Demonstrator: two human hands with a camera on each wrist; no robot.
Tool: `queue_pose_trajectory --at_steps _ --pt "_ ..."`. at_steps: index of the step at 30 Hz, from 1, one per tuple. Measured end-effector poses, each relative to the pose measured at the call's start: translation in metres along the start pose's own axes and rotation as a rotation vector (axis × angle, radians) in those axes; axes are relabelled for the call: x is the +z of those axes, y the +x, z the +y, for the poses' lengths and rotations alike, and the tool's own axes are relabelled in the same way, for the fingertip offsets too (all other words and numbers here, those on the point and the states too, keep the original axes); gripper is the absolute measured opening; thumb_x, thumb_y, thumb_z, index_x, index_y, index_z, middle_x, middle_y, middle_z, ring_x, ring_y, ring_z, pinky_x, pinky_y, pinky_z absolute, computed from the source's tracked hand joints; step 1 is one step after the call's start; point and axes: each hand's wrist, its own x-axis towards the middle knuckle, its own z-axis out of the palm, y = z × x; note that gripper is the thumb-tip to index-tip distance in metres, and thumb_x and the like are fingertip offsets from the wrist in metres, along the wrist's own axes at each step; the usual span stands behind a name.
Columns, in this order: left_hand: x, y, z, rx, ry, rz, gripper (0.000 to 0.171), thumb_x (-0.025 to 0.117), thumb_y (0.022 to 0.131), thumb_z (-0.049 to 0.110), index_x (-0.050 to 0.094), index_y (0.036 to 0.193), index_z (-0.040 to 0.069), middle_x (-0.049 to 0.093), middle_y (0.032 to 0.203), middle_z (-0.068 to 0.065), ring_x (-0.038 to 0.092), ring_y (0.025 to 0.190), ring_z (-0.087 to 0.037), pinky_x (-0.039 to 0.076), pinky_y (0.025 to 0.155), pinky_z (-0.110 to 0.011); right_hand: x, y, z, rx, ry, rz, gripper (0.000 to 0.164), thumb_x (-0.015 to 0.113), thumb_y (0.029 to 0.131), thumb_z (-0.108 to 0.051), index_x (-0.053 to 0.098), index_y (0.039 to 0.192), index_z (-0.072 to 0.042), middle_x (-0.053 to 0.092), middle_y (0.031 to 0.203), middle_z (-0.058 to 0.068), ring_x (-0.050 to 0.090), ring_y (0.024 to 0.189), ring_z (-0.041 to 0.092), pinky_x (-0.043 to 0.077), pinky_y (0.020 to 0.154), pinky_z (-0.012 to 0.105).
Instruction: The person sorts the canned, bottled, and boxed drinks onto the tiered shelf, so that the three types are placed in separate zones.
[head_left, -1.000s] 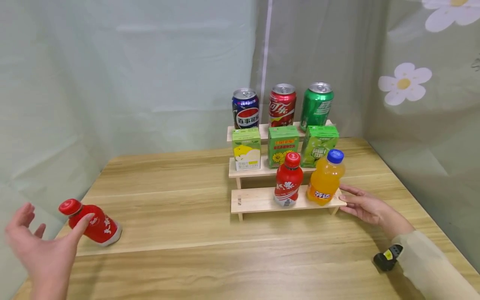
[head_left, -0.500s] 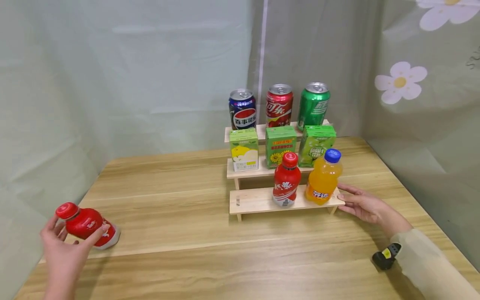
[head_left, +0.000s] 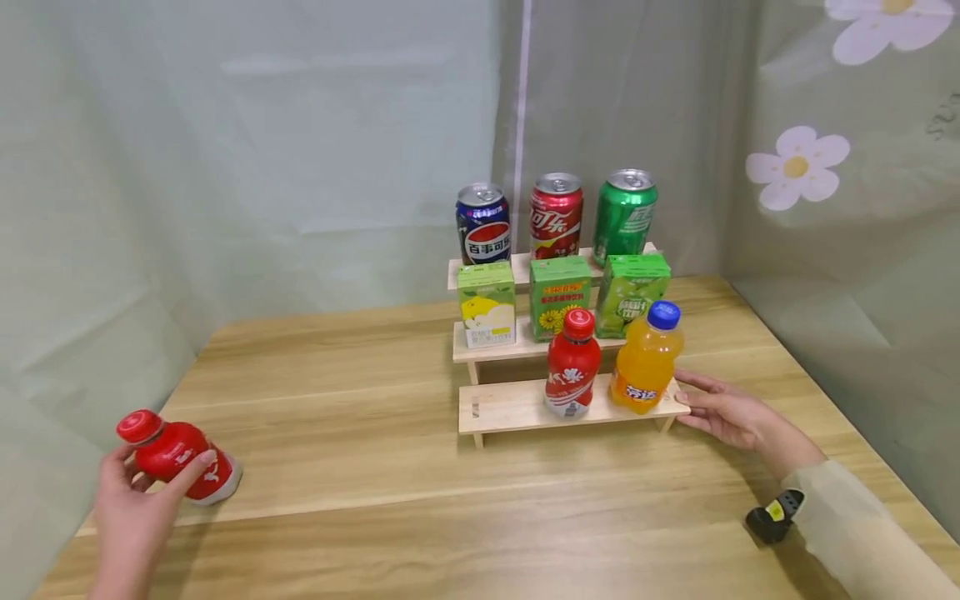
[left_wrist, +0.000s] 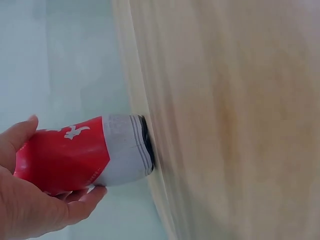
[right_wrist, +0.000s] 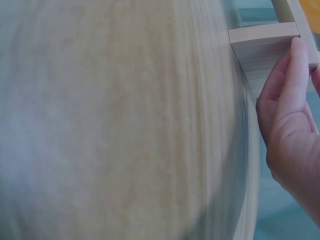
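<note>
At the left of the table, my left hand grips a red drink bottle with a red cap, thumb on one side and fingers behind. The bottle leans toward the hand; in the left wrist view its white lower end is right at the tabletop. My right hand pinches the right end of the lowest wooden shelf. The right wrist view has its fingertips at the shelf end, beside the shelf's leg. A second red bottle and an orange soda bottle stand upright on that shelf.
Behind, the middle shelf bears juice boxes: a pear one, a flower one and a green one. Blue, red and green cans stand on the top shelf. Curtains surround the table.
My left hand has moved right to the red bottle and closed round it; the bottle still leans in about the same spot. The right hand stays at the shelf end.
</note>
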Motion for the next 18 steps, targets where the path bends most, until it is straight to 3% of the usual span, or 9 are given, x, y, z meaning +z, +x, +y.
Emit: queue_pose_trajectory --at_steps 5,11,18 --pt "0.0028 -0.0005 0.0003 0.024 -0.009 0.012 0.091 0.071 0.084 0.037 0.012 0.152 0.024 0.028 0.150 -0.011 0.038 0.120 -0.026 0.036 0.057 -0.004 0.0015 -0.0008 0.0005 0.004 -0.003 -0.004 0.030 0.051 0.097 -0.006 0.065 0.103 -0.031 0.068 0.103 0.004 0.068 0.092 0.015 0.054 0.083 0.025" --pt "0.0027 -0.0013 0.0021 0.002 -0.058 0.027 0.091 0.075 0.080 0.038 0.019 0.151 0.025 0.035 0.144 -0.003 0.041 0.115 -0.018 0.038 0.058 -0.002 0.0023 -0.0018 0.0002 0.014 0.006 0.012 0.029 0.051 0.097 -0.006 0.066 0.102 -0.031 0.069 0.103 0.003 0.068 0.092 0.014 0.054 0.083 0.025" --pt "0.0022 -0.0003 0.0008 0.036 -0.006 -0.004 0.090 0.075 0.077 0.045 0.026 0.150 0.025 0.042 0.141 -0.007 0.046 0.100 -0.006 0.042 0.055 -0.003 0.0026 -0.0028 -0.0011 0.022 0.029 0.027 0.029 0.052 0.097 -0.006 0.068 0.102 -0.030 0.069 0.102 0.003 0.069 0.092 0.015 0.054 0.083 0.025"
